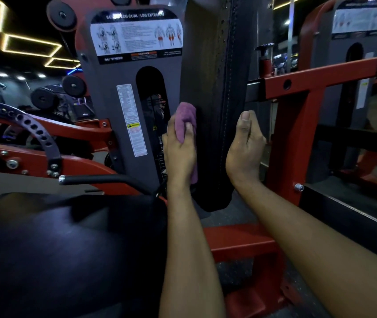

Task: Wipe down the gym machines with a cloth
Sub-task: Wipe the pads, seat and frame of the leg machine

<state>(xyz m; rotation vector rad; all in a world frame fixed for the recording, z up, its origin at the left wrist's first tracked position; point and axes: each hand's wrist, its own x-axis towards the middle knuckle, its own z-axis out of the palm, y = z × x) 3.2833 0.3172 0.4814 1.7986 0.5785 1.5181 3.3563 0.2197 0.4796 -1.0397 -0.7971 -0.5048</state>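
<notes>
The left grip (179,152) clutches a purple cloth (186,120) against the black padded backrest (212,88). The right grip (243,148) clasps its right edge.

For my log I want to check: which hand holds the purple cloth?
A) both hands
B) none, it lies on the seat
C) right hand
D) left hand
D: the left hand grips the cloth against the pad; the right hand holds the pad's other edge, bare.

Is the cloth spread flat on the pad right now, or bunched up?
Bunched. The purple cloth sits wadded in the left hand, pressed to the black pad, one end trailing below the palm.
</notes>
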